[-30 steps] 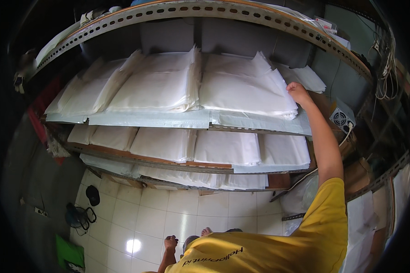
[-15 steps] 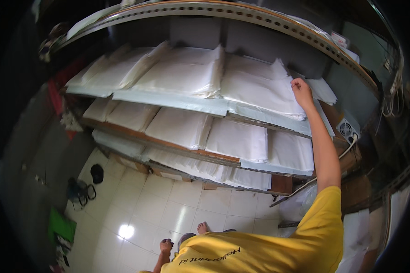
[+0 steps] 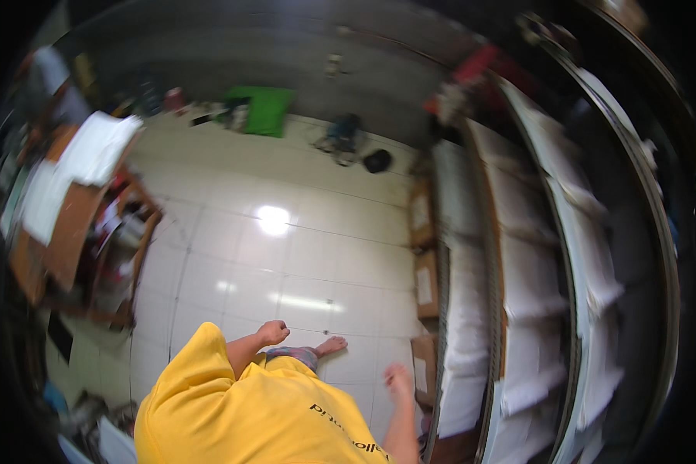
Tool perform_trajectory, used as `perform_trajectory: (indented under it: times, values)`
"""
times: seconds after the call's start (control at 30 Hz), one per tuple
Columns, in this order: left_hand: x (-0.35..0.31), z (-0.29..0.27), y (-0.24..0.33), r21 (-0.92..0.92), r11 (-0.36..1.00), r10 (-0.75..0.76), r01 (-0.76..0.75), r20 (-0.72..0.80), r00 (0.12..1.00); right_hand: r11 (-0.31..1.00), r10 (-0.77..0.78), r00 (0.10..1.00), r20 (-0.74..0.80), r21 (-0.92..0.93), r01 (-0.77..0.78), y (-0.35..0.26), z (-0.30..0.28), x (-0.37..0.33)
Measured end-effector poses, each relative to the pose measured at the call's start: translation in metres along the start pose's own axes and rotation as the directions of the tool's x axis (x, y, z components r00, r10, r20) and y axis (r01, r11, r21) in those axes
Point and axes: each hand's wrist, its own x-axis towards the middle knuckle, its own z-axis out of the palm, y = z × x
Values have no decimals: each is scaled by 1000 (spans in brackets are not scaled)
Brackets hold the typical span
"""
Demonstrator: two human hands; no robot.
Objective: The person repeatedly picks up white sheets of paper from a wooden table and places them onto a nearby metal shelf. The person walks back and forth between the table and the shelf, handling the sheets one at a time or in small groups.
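My left hand (image 3: 272, 332) hangs in front of my body above the tiled floor, its fingers curled in, and nothing shows in it. My right hand (image 3: 397, 379) is lower and to the right, near the shelf rack, touching nothing that I can see. Motion smears its fingers. On the rack's levels lie several stacks of white sheets (image 3: 530, 290), apart from both hands. Below my hands one bare foot (image 3: 332, 346) stands on the tiles.
Cardboard boxes (image 3: 425, 286) line the rack's foot. At the left stands a wooden table (image 3: 76, 220) with white paper (image 3: 100, 148). By the far wall lie a green bag (image 3: 261, 110), a dark bag with straps (image 3: 344, 138) and a black cap (image 3: 377, 161).
My view has swung left, so the rack now runs along the right side. My right hand has come down from the upper shelf's white stack. My left hand stays low.
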Motion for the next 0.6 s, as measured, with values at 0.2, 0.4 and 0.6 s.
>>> perform_trajectory:
  times: [0.2, 0.4, 0.6]
  values:
    - [-105, -119, -109, -396, 912, -256, 109, -340, 905, 747, 386, 842, 377, -664, -45, 124, 119, -64]
    - [-169, -239, -161, -552, 833, -385, -44, -635, 670, 881, 231, 960, 160, -453, -137, 177, 143, -13]
    - [-235, -380, -196, -215, 952, -124, -217, -922, 368, 900, 186, 982, -23, -397, -180, 62, 264, -50]
